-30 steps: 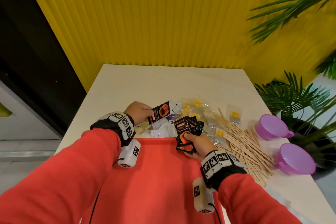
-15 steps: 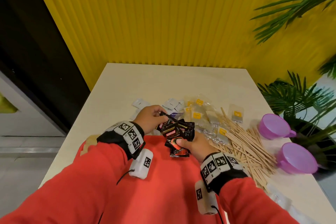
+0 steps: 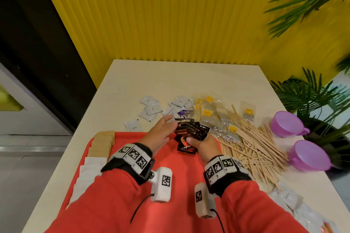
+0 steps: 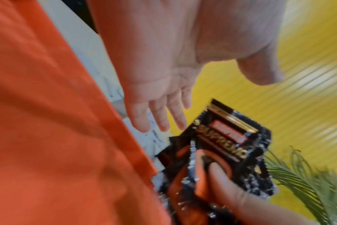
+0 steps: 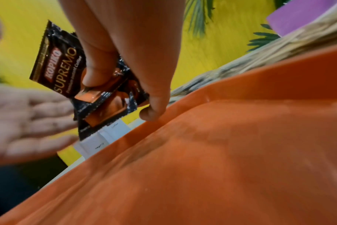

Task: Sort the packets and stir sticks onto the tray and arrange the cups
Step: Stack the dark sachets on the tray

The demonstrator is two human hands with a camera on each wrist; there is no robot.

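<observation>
1. Black coffee packets [image 3: 191, 130] (a fanned bunch) pinched in the right hand [image 3: 202, 143] above the red tray's [image 3: 170, 162] far edge.
2. Left hand [image 3: 161, 134] beside them, fingers spread, holding nothing.
3. Stir sticks [image 3: 251, 143] and purple cups [image 3: 295, 138] lie along the worktop's [image 3: 170, 81] right edge.

Bright, even indoor light fills all 3 views, with no hard shadows; only a soft shade lies under the hands on the red tray [image 3: 170, 166]. The head view bows straight lines toward its edges, and the dark panel at 9 o'clock is underexposed. The yellow wall [image 3: 170, 15] is evenly lit. Both wrist views are smeared by motion blur, worst at 9 o'clock in the right wrist view, where the left hand [image 5: 29, 121] is soft. Glare glints on the black packets [image 4: 231, 144].
</observation>
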